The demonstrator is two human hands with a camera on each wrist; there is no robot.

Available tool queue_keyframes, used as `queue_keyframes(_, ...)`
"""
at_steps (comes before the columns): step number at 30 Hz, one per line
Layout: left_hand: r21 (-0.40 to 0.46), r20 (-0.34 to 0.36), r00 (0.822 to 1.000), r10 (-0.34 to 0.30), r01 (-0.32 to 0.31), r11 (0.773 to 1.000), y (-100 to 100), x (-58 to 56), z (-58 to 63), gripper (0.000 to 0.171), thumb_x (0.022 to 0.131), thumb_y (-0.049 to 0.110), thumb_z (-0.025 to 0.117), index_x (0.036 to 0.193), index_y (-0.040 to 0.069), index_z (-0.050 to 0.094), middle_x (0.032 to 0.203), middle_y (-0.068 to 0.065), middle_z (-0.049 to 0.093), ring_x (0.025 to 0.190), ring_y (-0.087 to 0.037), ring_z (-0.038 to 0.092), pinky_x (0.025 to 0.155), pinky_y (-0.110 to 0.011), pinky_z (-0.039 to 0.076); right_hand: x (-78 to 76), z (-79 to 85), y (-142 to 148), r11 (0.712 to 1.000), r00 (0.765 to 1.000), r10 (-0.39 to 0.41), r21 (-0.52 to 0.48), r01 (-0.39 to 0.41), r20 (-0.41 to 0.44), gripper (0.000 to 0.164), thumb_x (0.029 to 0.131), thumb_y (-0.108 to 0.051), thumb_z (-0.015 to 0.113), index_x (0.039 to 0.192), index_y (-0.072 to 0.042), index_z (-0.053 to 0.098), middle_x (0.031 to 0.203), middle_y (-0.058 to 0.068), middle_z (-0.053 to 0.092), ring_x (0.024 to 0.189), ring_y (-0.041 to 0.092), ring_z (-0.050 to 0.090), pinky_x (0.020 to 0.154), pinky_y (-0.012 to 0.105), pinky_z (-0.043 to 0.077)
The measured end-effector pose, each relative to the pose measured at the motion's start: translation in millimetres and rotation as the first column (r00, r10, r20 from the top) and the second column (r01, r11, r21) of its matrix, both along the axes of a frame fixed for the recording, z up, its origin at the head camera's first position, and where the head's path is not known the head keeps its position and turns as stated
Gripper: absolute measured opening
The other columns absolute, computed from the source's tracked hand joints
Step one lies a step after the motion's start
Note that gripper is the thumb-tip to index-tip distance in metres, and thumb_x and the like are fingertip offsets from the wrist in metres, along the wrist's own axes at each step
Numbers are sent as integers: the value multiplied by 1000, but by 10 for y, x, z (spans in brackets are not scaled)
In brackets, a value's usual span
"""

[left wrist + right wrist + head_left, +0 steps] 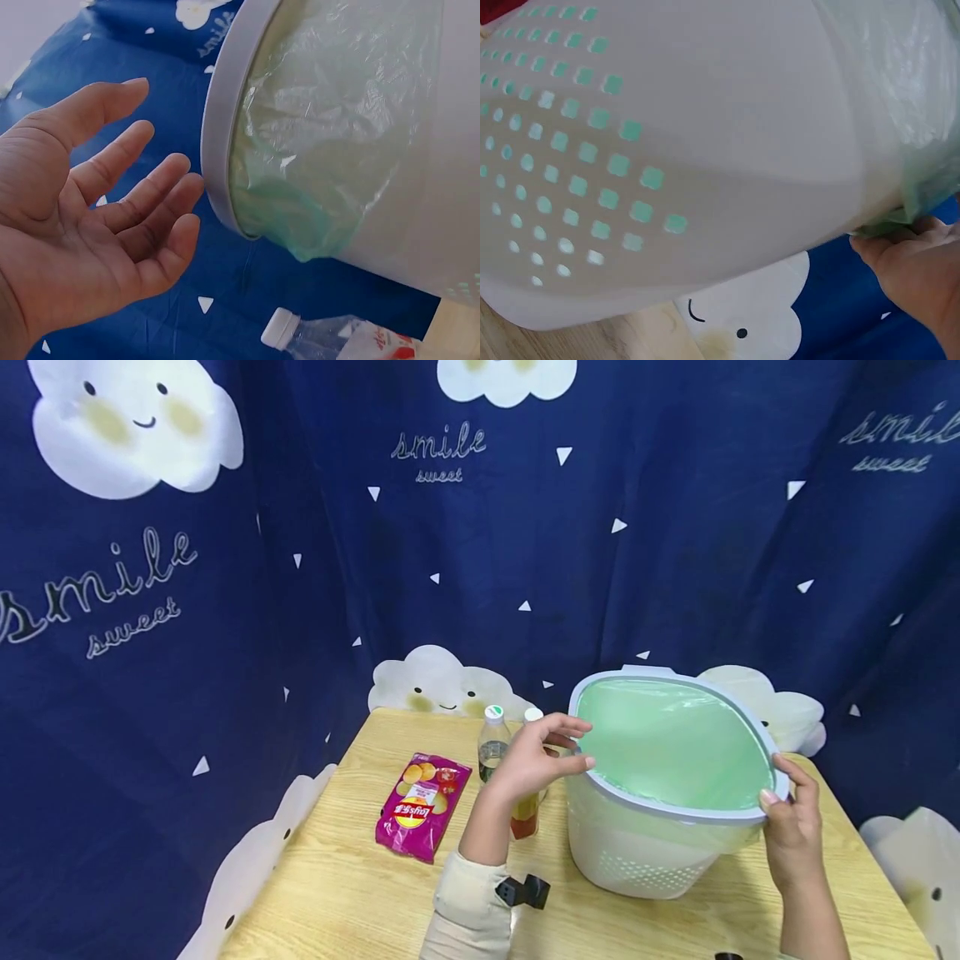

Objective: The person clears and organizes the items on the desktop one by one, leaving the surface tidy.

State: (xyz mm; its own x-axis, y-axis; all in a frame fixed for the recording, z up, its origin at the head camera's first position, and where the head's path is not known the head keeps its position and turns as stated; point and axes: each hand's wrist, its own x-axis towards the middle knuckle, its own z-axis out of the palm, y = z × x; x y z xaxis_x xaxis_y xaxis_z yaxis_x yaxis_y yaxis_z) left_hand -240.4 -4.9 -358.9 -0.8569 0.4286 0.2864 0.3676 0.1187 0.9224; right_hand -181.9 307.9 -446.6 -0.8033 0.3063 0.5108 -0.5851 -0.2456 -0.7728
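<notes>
Chip bag (422,810) flat, table's (300,902) 9 o'clock. Left hand (536,758): fingers parted, grip empty, just beside rim's (690,814) 9 o'clock. Bin (600,856) at table's 3 o'clock, green liner (675,743) inside. Right hand (797,827) pinches rim, 4 o'clock, presumably steadying bin, liner.

Two hands (531,758) (797,827) in play, one bin (641,858), one green liner (667,745), two bottles (493,742) (526,820), one snack packet (422,808), all at one table (322,893)

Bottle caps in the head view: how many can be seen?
2. One cap, with green on top, is nearer the chip packet; another cap, white, is beyond the left hand. More may be hidden behind hand or bin.
</notes>
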Motion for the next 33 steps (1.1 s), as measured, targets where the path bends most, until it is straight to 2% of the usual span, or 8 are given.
queue_keyframes(3, 29, 17, 1000, 7, -8, 1000, -58, 30, -15, 37, 78, 7, 74, 113, 8, 64, 109, -7, 62, 100, -29, 56, 74, -29, 48, 39, 44, 15, 998, 999, -16, 56, 14, 28, 51, 89, 10, 33, 137, -6, 39, 124, 9, 42, 101, 11, 49, 78, 14, 43)
queue_keyframes(6, 48, 33, 999, 18, -20, 999, -152, 137, 73, 37, 79, 4, 71, 115, 2, 62, 113, -16, 60, 103, -37, 53, 76, -30, 47, 69, 83, 24, 994, 996, -54, 103, 47, 67, 51, 90, 13, 37, 138, -5, 41, 117, 5, 49, 97, 8, 51, 76, 12, 43)
queue_keyframes(9, 49, 37, 999, 39, -41, 998, -247, 219, 146, 37, 79, 2, 71, 115, -1, 61, 110, -16, 61, 102, -39, 53, 77, -31, 47, 97, 118, 33, 991, 992, -75, 122, 63, 100, 52, 89, 15, 43, 136, -6, 45, 112, 1, 53, 95, 6, 51, 75, 10, 43)
queue_keyframes(12, 56, 34, 997, 62, -64, 996, -324, 145, 8, 38, 78, 4, 72, 115, 1, 62, 107, -8, 62, 101, -35, 54, 75, -30, 48, 125, 161, 35, 992, 991, -80, 108, 68, 112, 53, 87, 19, 46, 134, -4, 48, 111, 0, 56, 93, 5, 53, 74, 10, 44)
queue_keyframes(17, 68, 76, 991, 107, -112, 991, -438, 10, -296, 39, 76, 8, 75, 113, 4, 62, 106, -6, 62, 99, -34, 54, 75, -32, 49, 144, 207, 51, 999, 998, -1, 38, -1, 58, 54, 83, 24, 46, 132, 3, 48, 105, 2, 64, 87, 6, 60, 70, 14, 48)
queue_keyframes(21, 73, 117, 985, 124, -133, 988, -536, 28, -409, 39, 76, 5, 74, 113, 4, 62, 105, -10, 62, 97, -35, 55, 74, -30, 49, 145, 214, 75, 998, 998, 64, 9, -64, 28, 55, 82, 27, 43, 131, 4, 49, 101, 6, 67, 86, 8, 63, 70, 16, 49)
queue_keyframes(28, 105, 146, 980, 137, -153, 983, -696, 159, -436, 34, 77, -3, 70, 109, -6, 60, 101, -17, 61, 93, -41, 55, 73, -28, 48, 115, 226, 135, 994, 994, 108, 26, -108, 17, 57, 79, 31, 41, 128, 4, 51, 96, 9, 67, 82, 10, 64, 65, 18, 51)
queue_keyframes(33, 143, 205, 960, 192, -224, 964, -753, 146, -643, 40, 74, -3, 72, 111, -8, 58, 104, -21, 59, 98, -46, 52, 78, -29, 47, 113, 216, 165, 992, 992, 122, 32, -123, 11, 55, 79, 31, 40, 127, 5, 50, 94, 9, 67, 80, 10, 65, 63, 19, 51)
